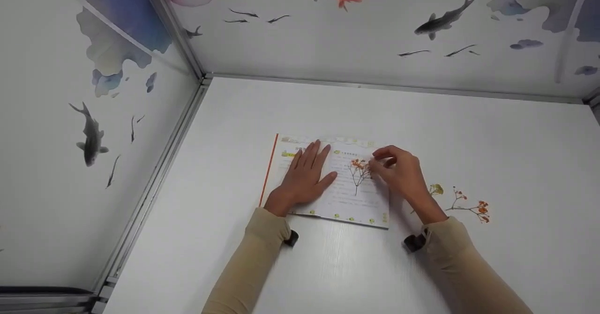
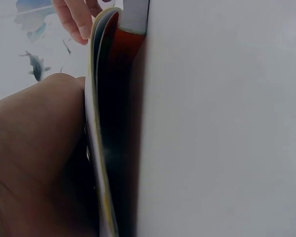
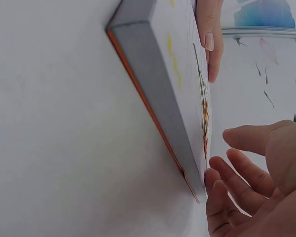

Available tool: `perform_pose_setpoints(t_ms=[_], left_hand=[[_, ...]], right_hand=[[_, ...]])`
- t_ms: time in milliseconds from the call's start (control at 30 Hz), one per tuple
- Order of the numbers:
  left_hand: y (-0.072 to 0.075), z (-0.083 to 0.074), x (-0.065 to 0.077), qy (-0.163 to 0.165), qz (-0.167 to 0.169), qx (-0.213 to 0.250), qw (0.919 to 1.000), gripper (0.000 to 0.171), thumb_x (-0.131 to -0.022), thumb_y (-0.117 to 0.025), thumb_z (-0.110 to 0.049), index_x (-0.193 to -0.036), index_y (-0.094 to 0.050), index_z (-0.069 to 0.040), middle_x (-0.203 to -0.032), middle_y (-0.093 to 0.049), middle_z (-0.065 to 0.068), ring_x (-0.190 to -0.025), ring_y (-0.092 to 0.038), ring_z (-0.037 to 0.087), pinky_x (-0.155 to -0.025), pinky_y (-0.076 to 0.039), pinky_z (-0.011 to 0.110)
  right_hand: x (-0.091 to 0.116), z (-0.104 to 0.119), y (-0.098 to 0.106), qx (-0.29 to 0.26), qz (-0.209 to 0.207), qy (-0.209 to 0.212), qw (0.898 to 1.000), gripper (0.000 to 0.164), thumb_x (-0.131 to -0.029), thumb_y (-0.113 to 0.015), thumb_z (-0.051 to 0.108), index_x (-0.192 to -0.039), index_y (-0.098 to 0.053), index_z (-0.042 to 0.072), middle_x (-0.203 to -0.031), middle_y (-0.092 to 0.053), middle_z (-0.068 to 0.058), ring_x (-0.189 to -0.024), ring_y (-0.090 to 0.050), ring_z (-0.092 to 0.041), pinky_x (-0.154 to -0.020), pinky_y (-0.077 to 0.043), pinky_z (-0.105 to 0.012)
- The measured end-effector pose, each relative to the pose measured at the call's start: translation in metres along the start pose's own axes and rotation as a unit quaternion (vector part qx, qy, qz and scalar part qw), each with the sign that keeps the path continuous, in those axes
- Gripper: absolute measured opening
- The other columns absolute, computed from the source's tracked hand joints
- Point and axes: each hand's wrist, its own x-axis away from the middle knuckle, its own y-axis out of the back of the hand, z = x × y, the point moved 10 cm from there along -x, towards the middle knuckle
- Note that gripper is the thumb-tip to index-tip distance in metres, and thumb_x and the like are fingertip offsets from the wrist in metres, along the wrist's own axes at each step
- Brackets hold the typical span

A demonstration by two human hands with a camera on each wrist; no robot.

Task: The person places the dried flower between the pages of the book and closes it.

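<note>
An open book [image 1: 323, 207] with printed pages lies on the white table. My left hand [image 1: 303, 179] rests flat on its left page, fingers straight and thumb out to the side. On the right page lies a dried flower sprig [image 1: 358, 172] with small orange blooms and thin branching stems. Beside the blooms, at the right page's edge, is my right hand [image 1: 399, 169], its fingers loosely bent. In the right wrist view, thumb and fingers stand apart with nothing between them, just beyond the sprig [image 3: 204, 118]. The left wrist view shows the book's lower edge [image 2: 104, 182].
To the right of the book, a yellow-green sprig [image 1: 436, 189] lies partly hidden by the right forearm. Another sprig with orange blooms [image 1: 482, 210] lies further right. Panels with painted fish [image 1: 438, 23] border the table at the back and left.
</note>
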Motion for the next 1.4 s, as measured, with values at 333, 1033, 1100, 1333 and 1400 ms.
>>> perform_pose_setpoints(t_ms=[333, 1033, 1100, 1333, 1400], left_hand=[[0.011, -0.007, 0.005, -0.009, -0.006, 0.009, 0.9999, 0.071, -0.106, -0.033, -0.054, -0.163, -0.009, -0.02, -0.171, -0.003, 0.01, -0.159, -0.004, 0.027, -0.128, -0.006, 0.05], [0.041, -0.02, 0.022, -0.095, -0.098, 0.039, 0.9898, 0.044, -0.104, -0.054, -0.032, -0.144, -0.056, -0.015, -0.158, -0.042, 0.004, -0.148, -0.035, 0.022, -0.121, -0.029, 0.046], [0.044, -0.028, 0.028, -0.117, -0.105, 0.026, 0.9872, 0.036, -0.103, -0.057, -0.028, -0.136, -0.064, -0.016, -0.149, -0.053, 0.004, -0.141, -0.044, 0.022, -0.116, -0.036, 0.045], [0.027, -0.042, 0.053, -0.094, 0.016, 0.028, 0.995, 0.072, -0.092, -0.063, -0.059, -0.151, -0.046, -0.021, -0.166, -0.029, 0.002, -0.155, -0.021, 0.024, -0.123, -0.027, 0.047], [0.023, -0.045, 0.057, -0.089, 0.042, 0.024, 0.9949, 0.09, -0.085, -0.066, -0.069, -0.156, -0.038, -0.021, -0.169, -0.019, 0.002, -0.158, -0.011, 0.026, -0.125, -0.022, 0.047]], right_hand=[[0.008, -0.006, 0.016, 0.001, -0.02, -0.001, 1.0, 0.023, -0.095, -0.069, 0.024, -0.115, -0.069, 0.012, -0.112, -0.071, -0.005, -0.099, -0.065, -0.023, -0.082, -0.052, -0.036], [0.019, -0.025, 0.019, 0.012, 0.01, -0.011, 1.0, 0.031, -0.094, -0.07, 0.017, -0.125, -0.067, 0.021, -0.136, -0.061, -0.004, -0.108, -0.064, -0.025, -0.087, -0.055, -0.042], [0.02, -0.026, 0.019, 0.012, 0.013, -0.013, 1.0, 0.035, -0.094, -0.07, 0.017, -0.129, -0.065, 0.02, -0.138, -0.059, -0.005, -0.11, -0.064, -0.026, -0.09, -0.055, -0.044], [0.019, -0.032, 0.015, 0.004, 0.027, -0.025, 0.999, 0.045, -0.096, -0.068, 0.018, -0.139, -0.058, 0.02, -0.134, -0.061, -0.01, -0.114, -0.066, -0.03, -0.092, -0.057, -0.047], [0.019, -0.033, 0.013, 0.002, 0.033, -0.026, 0.999, 0.044, -0.097, -0.066, 0.018, -0.14, -0.058, 0.02, -0.133, -0.063, -0.01, -0.116, -0.066, -0.03, -0.093, -0.057, -0.047]])
